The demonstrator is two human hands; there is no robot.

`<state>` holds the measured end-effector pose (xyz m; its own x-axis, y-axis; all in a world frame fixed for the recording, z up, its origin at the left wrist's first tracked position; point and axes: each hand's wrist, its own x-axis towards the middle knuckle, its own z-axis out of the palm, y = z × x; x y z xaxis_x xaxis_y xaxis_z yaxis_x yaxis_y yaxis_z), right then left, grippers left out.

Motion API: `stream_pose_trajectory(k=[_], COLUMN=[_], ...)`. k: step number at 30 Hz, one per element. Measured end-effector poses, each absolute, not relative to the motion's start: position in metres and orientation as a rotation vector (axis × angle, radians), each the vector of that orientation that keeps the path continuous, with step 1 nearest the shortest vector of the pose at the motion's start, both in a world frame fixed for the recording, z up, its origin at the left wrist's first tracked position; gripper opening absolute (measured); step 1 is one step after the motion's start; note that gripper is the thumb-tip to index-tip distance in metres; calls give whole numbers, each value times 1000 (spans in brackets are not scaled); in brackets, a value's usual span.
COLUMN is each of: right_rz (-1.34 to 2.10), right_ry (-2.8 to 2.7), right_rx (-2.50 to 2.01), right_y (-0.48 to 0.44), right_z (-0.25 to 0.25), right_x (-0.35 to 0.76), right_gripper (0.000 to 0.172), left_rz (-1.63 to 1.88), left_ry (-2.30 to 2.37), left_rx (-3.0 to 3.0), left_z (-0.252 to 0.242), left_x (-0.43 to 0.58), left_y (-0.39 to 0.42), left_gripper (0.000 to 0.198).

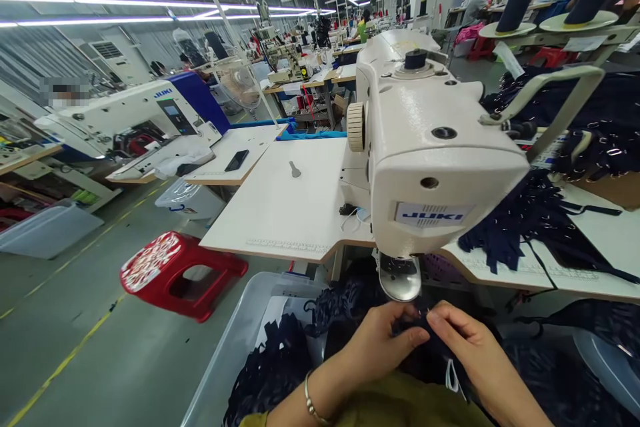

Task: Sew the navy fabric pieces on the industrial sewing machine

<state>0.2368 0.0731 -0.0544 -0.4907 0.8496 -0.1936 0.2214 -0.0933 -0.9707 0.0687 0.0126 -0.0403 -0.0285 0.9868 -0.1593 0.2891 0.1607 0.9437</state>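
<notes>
Just below the rounded metal plate point(401, 285) of the white sewing machine point(445, 173), my left hand point(380, 340) and my right hand point(465, 340) are close together. Each pinches a dark navy fabric piece point(434, 347) between thumb and fingers. A white folded label point(451, 377) hangs from the fabric beside my right hand. Most of the piece blends into the dark cloth below, so its full shape is hidden. Under my left forearm, navy straps point(277, 367) fill a clear plastic bin point(220, 360).
Navy strapped pieces point(500, 227) are heaped on the table to the right. A flat metal tool point(295, 169) lies on the white tabletop point(280, 207) at left. A red stool point(183, 273) stands on the floor. Thread cones point(520, 3) rise at upper right.
</notes>
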Motion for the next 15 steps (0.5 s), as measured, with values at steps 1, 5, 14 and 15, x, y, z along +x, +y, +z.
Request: stream_pose_trajectory(k=[1,5,14,15], right_rz=[1544,1350,1611,1584], right_ry=[-1734,-1924,-1627,-1583], right_rx=[-1142,-1059,-1030,-1048], right_y=[72,73,68,67], right_z=[-55,-56,-59,-62], right_x=[236,239,236,235], right_gripper=[37,34,30,28], left_rz=[953,1013,1012,1004], left_ry=[1528,1608,1640,1660], left_rx=[1257,1215,1305,1284], left_z=[-43,-44,-30,-30], left_x=[71,73,77,78], left_y=[13,11,10,9], left_gripper=[27,21,14,14])
